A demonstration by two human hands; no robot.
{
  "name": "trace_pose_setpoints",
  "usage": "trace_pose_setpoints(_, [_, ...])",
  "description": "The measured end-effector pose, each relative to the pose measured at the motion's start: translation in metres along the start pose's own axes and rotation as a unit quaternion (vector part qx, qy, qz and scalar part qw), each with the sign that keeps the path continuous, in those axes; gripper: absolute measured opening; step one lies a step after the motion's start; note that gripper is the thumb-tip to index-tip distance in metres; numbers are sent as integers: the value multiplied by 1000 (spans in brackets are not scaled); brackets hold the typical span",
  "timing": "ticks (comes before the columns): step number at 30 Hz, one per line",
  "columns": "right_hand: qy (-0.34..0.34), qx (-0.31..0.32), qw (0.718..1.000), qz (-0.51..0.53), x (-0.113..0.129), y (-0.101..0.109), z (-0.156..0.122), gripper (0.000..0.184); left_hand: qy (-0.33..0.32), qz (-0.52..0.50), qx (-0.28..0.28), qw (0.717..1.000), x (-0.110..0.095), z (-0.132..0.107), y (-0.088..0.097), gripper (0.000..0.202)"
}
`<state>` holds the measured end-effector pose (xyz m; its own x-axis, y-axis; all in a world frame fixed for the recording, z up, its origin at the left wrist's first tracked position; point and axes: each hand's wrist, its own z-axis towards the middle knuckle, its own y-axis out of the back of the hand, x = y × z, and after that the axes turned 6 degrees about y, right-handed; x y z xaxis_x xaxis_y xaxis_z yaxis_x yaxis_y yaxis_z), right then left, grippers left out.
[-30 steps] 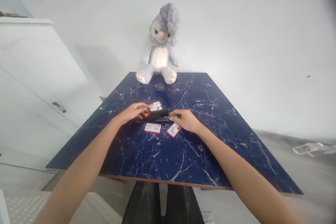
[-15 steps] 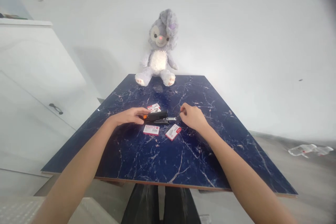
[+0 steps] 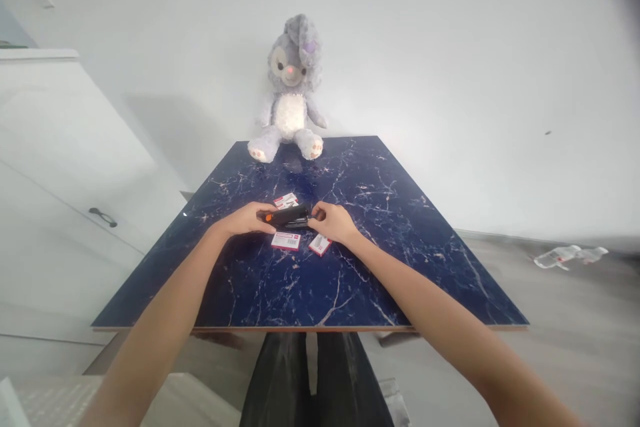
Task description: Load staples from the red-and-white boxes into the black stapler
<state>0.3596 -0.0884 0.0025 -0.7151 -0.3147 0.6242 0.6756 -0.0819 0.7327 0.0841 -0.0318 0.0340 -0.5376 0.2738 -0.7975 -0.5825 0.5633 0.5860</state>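
Black stapler point(image 3: 289, 216) is parked mid-table on the blue marbled table point(image 3: 210, 287), its orange-marked left end held between thumb and fingers of the left hand point(image 3: 245, 219). The right hand's point(image 3: 336, 221) fingers are curled in narrow at the right end, can't tell if anything's pinched; three red-and-white boxes point(image 3: 285, 241) are scattered close around.
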Motion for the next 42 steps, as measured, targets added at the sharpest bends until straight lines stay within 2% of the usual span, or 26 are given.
trace_pose_setpoints(2, [-20,-3,1000,-1,2,5,1,21,7,-7,-14,1000,-4,0,-4,51])
trace_pose_setpoints(5, [-46,-31,998,-17,1,19,2,45,6,33,-71,997,-15,1,-20,60])
trace_pose_setpoints(7, [-30,-45,997,-47,-3,30,2,45,-15,87,-105,991,-25,1,-33,58])
trace_pose_setpoints(10, [10,-26,996,-83,-12,42,0,38,-26,103,-86,991,-35,0,-44,55])
trace_pose_setpoints(13, [30,2,995,-94,-14,45,-2,42,-20,55,-76,995,-33,0,-42,52])
trace_pose_setpoints(14, [40,14,994,-97,-12,45,-3,45,-20,46,-97,994,-29,1,-40,50])
trace_pose_setpoints(16, [61,46,991,-106,-7,46,-6,50,-34,64,-171,983,-20,5,-36,46])
trace_pose_setpoints(18, [78,92,987,-110,1,48,-12,49,-66,125,-244,959,-8,10,-34,45])
trace_pose_setpoints(19, [84,124,983,-106,5,50,-16,47,-83,162,-257,949,-3,13,-33,47])
trace_pose_setpoints(22, [98,217,967,-97,17,51,-26,50,-107,232,-212,943,8,19,-37,53])
trace_pose_setpoints(25, [97,237,957,-136,23,49,-32,58,-112,250,-197,941,8,21,-46,44])
trace_pose_setpoints(29, [110,254,952,-130,17,60,-26,36,-146,253,-208,934,-6,19,-63,35])
trace_pose_setpoints(31, [106,220,963,-118,9,72,-20,28,-164,249,-194,935,-13,17,-69,38])
trace_pose_setpoints(32, [99,178,972,-115,6,77,-17,26,-168,243,-187,937,-16,16,-71,41])
trace_pose_setpoints(34, [88,59,989,-106,3,82,-12,24,-161,228,-177,944,-21,13,-71,52])
trace_pose_setpoints(36, [108,-55,989,-82,4,76,-10,23,-144,217,-174,950,-23,12,-69,60])
trace_pose_setpoints(37, [133,-86,985,-67,7,69,-10,23,-136,216,-176,951,-23,13,-67,60])
trace_pose_setpoints(39, [207,-78,974,-46,16,50,-14,22,-126,215,-182,951,-22,15,-65,50])
trace_pose_setpoints(42, [305,11,951,-49,30,22,-22,24,-129,204,-208,948,-17,19,-63,37])
